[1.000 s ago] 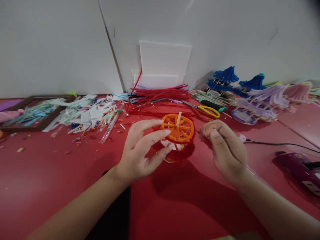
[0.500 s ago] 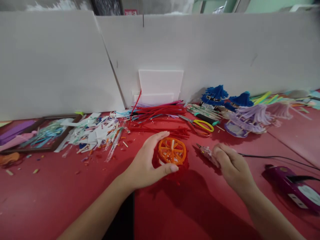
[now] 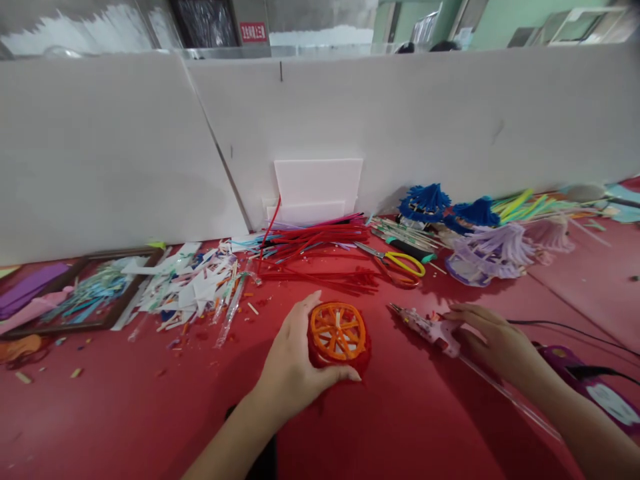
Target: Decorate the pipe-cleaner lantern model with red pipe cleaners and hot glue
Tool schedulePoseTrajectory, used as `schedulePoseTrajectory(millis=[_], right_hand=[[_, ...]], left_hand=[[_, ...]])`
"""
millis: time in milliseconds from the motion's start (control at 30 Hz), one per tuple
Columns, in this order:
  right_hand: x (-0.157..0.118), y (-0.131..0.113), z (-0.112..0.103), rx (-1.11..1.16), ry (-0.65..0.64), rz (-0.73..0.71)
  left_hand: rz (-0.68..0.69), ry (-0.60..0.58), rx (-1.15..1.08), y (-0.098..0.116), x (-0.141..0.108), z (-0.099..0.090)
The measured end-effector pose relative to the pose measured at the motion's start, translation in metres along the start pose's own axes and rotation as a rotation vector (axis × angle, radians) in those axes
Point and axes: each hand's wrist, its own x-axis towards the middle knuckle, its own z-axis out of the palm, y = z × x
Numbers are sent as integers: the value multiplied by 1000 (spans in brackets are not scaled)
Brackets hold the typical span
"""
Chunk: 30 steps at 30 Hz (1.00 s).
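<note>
An orange wheel-shaped piece with spokes (image 3: 339,331) tops a red round base at the middle of the red table. My left hand (image 3: 295,353) curves around its left side, thumb at the front and fingers behind. To the right, a pink glue gun (image 3: 430,329) lies on the table, its metal tip pointing left toward the wheel. A clear glue stick (image 3: 515,402) sticks out of its rear. My right hand (image 3: 493,340) is at the glue gun's handle end, fingers loosely stretched and touching it; whether the hand grips it is hard to see.
Behind the wheel lie red pipe cleaners (image 3: 320,235) and yellow-handled scissors (image 3: 405,262). Blue and lilac models (image 3: 487,250) stand at the back right. Paper scraps (image 3: 203,280) and a brown frame (image 3: 130,293) are at left. A purple device (image 3: 590,383) sits at right.
The view has tilted up slightly. My right hand has loosened from a fist around the glue gun, which now lies more in sight with its glue stick showing. My left hand stays around the wheel.
</note>
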Motion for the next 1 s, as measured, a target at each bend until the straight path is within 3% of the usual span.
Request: schedulePoseTrajectory(millis=[200, 300, 367, 467, 500, 567, 667, 767, 867, 933, 1000], right_hand=[[26, 20, -6, 35, -48, -37], [46, 6, -20, 67, -34, -68], [64, -23, -31, 74, -24, -48], [94, -85, -43, 119, -6, -29], [104, -107, -44, 186, 23, -62], [121, -145, -44, 335, -37, -173], [138, -178, -38, 500, -128, -329], [151, -179, -29, 587, -130, -353], [172, -161, -10, 501, -60, -147], [191, -149, 11, 372, -138, -41], [207, -142, 35, 335, -197, -49]], left_hand=[[-13, 62, 96, 9, -13, -2], [22, 142, 80, 11, -18, -8], [44, 179, 75, 12, -20, -11], [89, 184, 86, 15, -21, -11], [105, 186, 96, 16, -21, -9], [118, 194, 121, 18, -22, -5], [89, 227, 148, 20, -26, 0], [25, 285, 157, 21, -31, 7], [-12, 320, 148, 20, -31, 12], [-16, 312, 122, 20, -31, 13], [-19, 284, 92, 20, -30, 12]])
